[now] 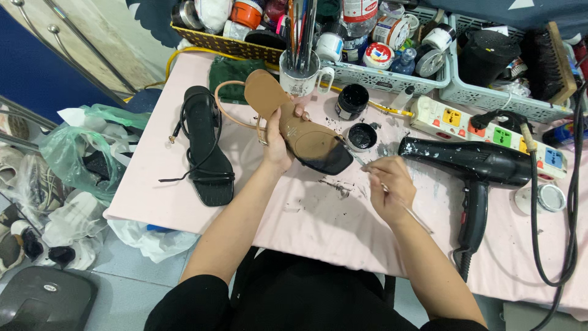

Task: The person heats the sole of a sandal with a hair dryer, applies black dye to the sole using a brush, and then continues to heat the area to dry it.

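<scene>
I observe my left hand (277, 146) closed around a tan sandal (294, 122), sole up, its toe end partly blackened. My right hand (389, 187) is pinched shut on a thin brush (367, 168), whose tip meets that darkened toe. Just beyond the hands sit two open pots of black paint (361, 136). A black sandal (208, 147) lies left of my left hand; a black hair dryer (471, 165) lies right of my right hand.

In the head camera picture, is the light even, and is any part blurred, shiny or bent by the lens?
Head view: light is even and soft, with only faint shadows on the pale pink table; the tan sandal with a black toe in the left hand is sharp; the right hand with its thin brush is slightly soft; mild glare shows on the black hair dryer; edges bend outward.
</scene>
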